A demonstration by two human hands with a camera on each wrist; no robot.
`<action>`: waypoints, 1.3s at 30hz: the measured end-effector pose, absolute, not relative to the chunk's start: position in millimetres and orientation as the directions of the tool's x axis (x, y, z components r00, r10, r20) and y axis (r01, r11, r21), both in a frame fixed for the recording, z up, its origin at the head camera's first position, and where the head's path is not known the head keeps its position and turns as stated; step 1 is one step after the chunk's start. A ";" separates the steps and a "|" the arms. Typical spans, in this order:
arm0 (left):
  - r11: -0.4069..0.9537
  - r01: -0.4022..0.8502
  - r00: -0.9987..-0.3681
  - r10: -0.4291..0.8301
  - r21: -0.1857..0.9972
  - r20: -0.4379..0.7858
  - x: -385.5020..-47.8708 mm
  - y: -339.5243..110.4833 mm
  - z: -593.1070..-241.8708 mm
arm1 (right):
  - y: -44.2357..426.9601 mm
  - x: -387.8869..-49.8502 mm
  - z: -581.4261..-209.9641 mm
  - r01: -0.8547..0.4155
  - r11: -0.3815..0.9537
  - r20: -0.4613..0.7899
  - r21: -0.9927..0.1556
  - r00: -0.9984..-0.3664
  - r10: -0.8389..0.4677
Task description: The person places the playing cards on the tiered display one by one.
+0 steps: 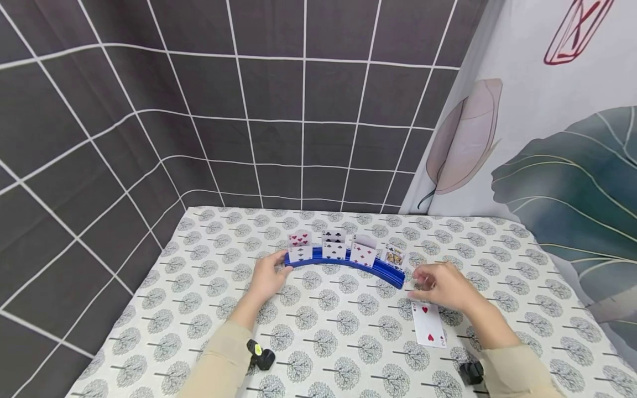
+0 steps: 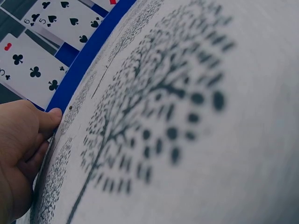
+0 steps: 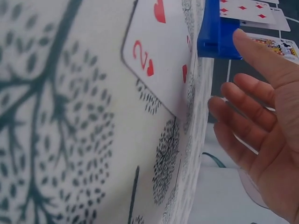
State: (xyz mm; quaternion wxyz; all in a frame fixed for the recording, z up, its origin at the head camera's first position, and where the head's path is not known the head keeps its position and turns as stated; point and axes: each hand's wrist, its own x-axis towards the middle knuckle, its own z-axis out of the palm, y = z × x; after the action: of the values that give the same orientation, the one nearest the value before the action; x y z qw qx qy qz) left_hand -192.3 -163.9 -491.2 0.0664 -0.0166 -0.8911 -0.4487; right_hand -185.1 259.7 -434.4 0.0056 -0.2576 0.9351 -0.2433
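A curved blue playing card holder [image 1: 385, 272] stands on the table with cards upright in its two rows. My left hand [image 1: 267, 275] pinches its left end, with the thumb [image 2: 53, 119] on the front edge. Near that hand a clubs card [image 1: 301, 254] stands before a hearts card [image 1: 299, 239]. Further right come a spades card [image 2: 70, 21], a diamonds card [image 3: 247, 11] and, in the rear row, a face card [image 1: 395, 256]. My right hand [image 1: 443, 284] hovers just off the right end, fingers loosely bent around nothing. Below it a two of hearts [image 1: 429, 327] lies face up.
A white cloth with a grey tree print [image 1: 328, 331] covers the table. Behind it hangs a dark curtain with white grid lines [image 1: 273, 138]. A pale curtain with large leaves [image 1: 562, 177] hangs at the right. Each wrist carries a small black camera [image 1: 262, 358].
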 end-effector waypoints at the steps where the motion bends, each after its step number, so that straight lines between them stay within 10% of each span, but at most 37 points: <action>1: 0.597 0.090 -0.991 -0.029 0.797 0.134 -192.2 -163.9 -491.1 | 260.6 -184.7 -435.3 -0.478 0.745 0.104 -0.465 -0.866 -0.490; 39: 0.615 0.105 -0.987 -0.031 0.781 0.157 -192.0 -164.1 -491.7 | 285.3 -163.6 -449.0 -0.378 0.775 -0.042 -0.507 -0.887 -0.460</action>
State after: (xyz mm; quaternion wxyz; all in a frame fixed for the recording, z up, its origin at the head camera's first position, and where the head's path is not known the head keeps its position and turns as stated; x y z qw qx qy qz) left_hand -192.0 -164.1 -491.7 0.0775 -0.0206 -0.8953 -0.4382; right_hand -163.6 285.3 -449.0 0.0821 -0.2231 0.9385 -0.2505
